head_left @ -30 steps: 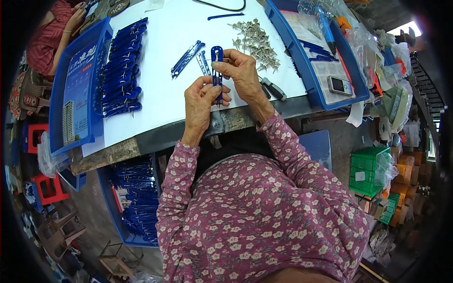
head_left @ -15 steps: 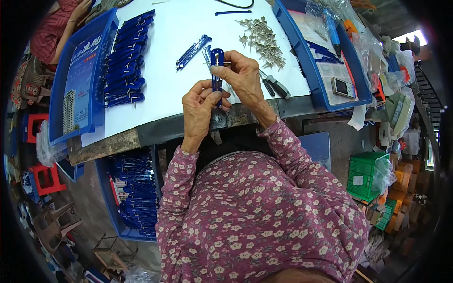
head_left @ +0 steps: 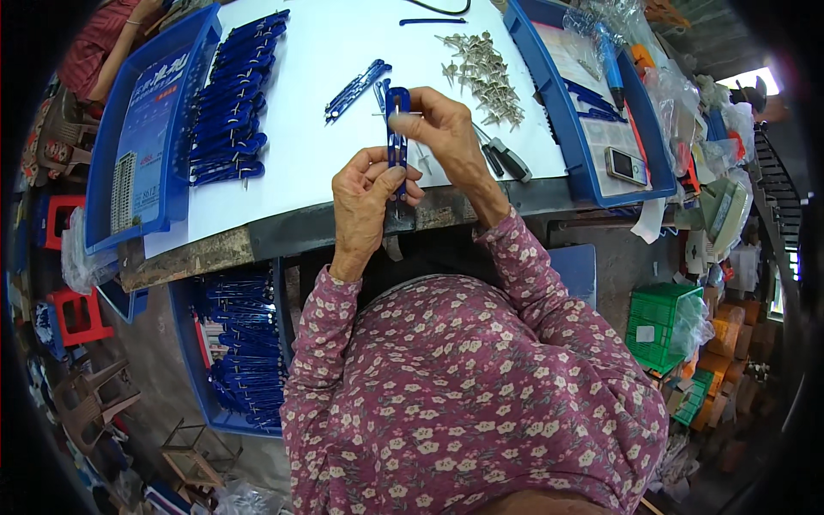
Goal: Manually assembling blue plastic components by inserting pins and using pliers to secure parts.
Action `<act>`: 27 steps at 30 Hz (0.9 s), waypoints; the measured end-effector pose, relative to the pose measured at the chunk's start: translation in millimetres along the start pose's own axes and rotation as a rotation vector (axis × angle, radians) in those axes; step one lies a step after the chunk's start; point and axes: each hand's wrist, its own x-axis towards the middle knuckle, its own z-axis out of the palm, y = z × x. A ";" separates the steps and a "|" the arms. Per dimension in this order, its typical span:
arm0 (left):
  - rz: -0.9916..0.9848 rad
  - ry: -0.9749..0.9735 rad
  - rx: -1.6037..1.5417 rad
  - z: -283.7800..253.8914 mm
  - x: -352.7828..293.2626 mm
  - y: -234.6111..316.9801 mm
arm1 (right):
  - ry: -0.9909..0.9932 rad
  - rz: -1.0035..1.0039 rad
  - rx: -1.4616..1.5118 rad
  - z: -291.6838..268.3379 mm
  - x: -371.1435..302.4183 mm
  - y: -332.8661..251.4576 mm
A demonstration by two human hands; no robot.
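Note:
My left hand (head_left: pixel 367 193) pinches the lower end of a narrow blue slotted strip (head_left: pixel 397 153), held upright over the table's near edge. Higher up, the thumb and fingers of my right hand (head_left: pixel 442 137) close on the same strip. Its rounded upper end with a long slot sticks out above my right thumb. Just beyond my hands, several similar blue strips (head_left: pixel 356 93) lie on the white table sheet. To the right is a heap of silvery metal pins (head_left: pixel 487 77) with flat heads. A hand tool with a grey and black handle (head_left: pixel 512 160) lies beside my right wrist.
A row of blue strip assemblies (head_left: pixel 230 107) lines the left side, beside a blue tray (head_left: pixel 184 193). Another blue tray (head_left: pixel 584 184) on the right holds a phone (head_left: pixel 626 165) and strips. Below the table, a blue crate (head_left: pixel 184 343) is filled with strips. Another person's arm (head_left: pixel 116 56) shows upper left.
The view has shifted slightly. Both hands keep their hold on the blue strip; the brownish bit seen earlier in its upper slot no longer shows.

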 end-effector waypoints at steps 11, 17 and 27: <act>0.006 0.010 -0.010 -1.3 1.0 0.9 | -0.116 0.014 -0.100 -5.0 4.4 5.4; -0.005 0.000 0.005 -0.6 1.7 1.1 | 0.007 0.053 0.007 7.1 3.1 1.6; -0.014 -0.007 -0.023 -3.5 3.7 0.2 | -0.076 0.020 -0.079 4.2 6.6 -0.8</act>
